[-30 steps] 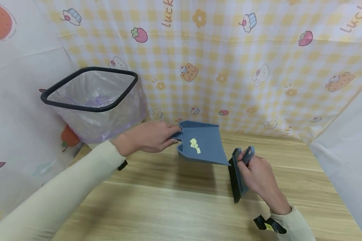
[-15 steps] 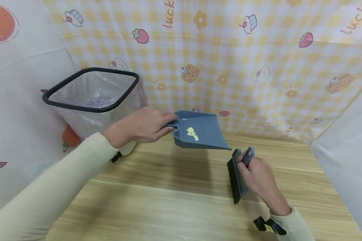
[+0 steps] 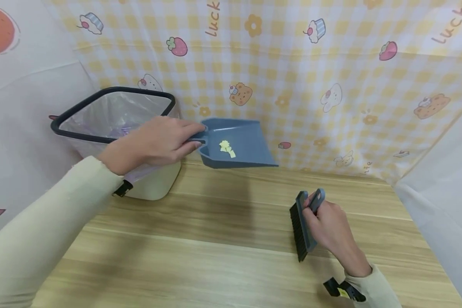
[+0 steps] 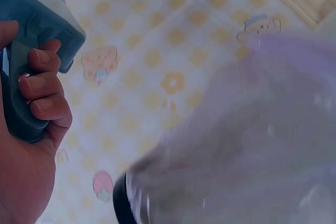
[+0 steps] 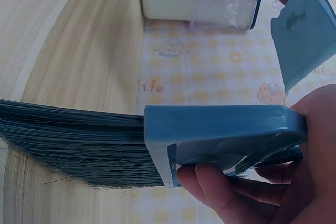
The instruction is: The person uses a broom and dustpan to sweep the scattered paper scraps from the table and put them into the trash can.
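My left hand point(image 3: 155, 140) grips the handle of a blue-grey dustpan point(image 3: 246, 143), held in the air beside the bin's right side. Several pale yellow scraps point(image 3: 226, 148) lie on the pan. In the left wrist view, curled fingers point(image 4: 50, 85) wrap around the dustpan handle point(image 4: 23, 98). My right hand point(image 3: 331, 226) holds a matching hand brush point(image 3: 306, 226) low over the wooden table, dark bristles turned to the left. The right wrist view shows the brush point(image 5: 226, 129) close up, with its bristles point(image 5: 79, 145) pointing left.
A bin point(image 3: 154, 188) with a black rim point(image 3: 88, 137) and a clear liner stands at the back left, partly behind my left forearm. A wooden table point(image 3: 200, 256) spreads below. A yellow checked cloth point(image 3: 277, 64) hangs behind it, with white cloth at both sides.
My left hand has lifted the dustpan and carried it left, closer to the bin, with the scraps still on it. The right hand and brush have stayed nearly in place.
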The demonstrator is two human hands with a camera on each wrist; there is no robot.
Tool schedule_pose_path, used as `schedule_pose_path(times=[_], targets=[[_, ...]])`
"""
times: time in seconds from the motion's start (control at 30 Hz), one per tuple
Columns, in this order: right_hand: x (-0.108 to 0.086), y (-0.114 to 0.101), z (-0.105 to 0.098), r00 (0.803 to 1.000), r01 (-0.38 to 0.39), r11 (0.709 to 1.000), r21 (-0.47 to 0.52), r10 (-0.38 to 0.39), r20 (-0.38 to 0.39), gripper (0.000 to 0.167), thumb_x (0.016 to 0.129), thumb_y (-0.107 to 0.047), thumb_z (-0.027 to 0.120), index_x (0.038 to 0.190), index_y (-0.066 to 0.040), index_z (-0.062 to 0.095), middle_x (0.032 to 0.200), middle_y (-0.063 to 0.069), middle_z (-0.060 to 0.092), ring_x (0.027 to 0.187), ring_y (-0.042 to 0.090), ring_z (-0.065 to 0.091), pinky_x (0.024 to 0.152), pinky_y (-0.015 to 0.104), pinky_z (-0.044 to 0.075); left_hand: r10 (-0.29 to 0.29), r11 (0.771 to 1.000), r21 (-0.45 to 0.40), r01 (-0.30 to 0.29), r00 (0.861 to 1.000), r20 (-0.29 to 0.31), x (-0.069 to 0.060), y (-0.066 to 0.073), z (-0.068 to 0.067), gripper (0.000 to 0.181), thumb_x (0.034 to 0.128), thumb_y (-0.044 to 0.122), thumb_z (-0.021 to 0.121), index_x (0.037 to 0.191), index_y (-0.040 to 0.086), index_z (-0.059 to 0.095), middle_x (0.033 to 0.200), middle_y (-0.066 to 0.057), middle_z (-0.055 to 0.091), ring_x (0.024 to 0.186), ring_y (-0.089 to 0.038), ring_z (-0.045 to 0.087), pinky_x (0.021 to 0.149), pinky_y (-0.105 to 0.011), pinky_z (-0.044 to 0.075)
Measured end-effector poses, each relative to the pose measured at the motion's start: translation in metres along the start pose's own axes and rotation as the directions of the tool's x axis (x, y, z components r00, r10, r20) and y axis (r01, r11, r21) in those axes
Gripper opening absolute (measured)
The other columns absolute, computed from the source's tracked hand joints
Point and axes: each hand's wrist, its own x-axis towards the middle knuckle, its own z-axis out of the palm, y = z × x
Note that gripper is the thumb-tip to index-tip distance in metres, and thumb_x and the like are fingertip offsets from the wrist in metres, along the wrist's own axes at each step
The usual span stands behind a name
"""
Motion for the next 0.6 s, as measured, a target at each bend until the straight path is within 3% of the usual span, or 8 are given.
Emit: schedule_pose_path(times=[0.2, 0.37, 0.6], targets=[[0.000, -0.001, 0.001, 1.000, -0.004, 1.000, 0.011, 0.004, 0.001, 0.014, 0.104, -0.007, 0.059, 0.107, -0.007, 0.072, 0.077, -0.001, 0.067, 0.063, 0.013, 0.056, 0.060, 0.035, 0.046, -0.026, 1.000, 0.007, 0.026, 0.999, -0.033, -0.010, -0.010, -0.018, 0.036, 0.1097, 0.022, 0.057, 0.133, -0.004, 0.064, 0.118, -0.019, 0.075, 0.089, -0.032, 0.071, 0.081, -0.055, 0.060], [0.001, -0.001, 0.002, 1.000, 0.000, 1.000, 0.013, 0.000, -0.002, 0.014, 0.104, -0.007, 0.058, 0.105, -0.008, 0.072, 0.079, -0.001, 0.068, 0.064, 0.013, 0.056, 0.061, 0.036, 0.047, -0.084, 0.996, 0.023, 0.085, 0.996, -0.030, -0.023, -0.020, -0.031, 0.041, 0.1096, 0.022, 0.059, 0.138, -0.007, 0.064, 0.129, -0.023, 0.074, 0.104, -0.039, 0.075, 0.090, -0.060, 0.060], [0.002, -0.001, 0.003, 1.000, 0.004, 1.000, 0.013, -0.004, -0.009, 0.014, 0.104, -0.008, 0.058, 0.104, -0.009, 0.073, 0.081, 0.000, 0.070, 0.064, 0.014, 0.057, 0.061, 0.037, 0.048, -0.166, 0.985, 0.049, 0.168, 0.985, -0.042, -0.046, -0.038, -0.041, 0.041, 0.1066, 0.018, 0.060, 0.139, -0.006, 0.063, 0.128, -0.025, 0.073, 0.107, -0.042, 0.073, 0.096, -0.064, 0.056]])
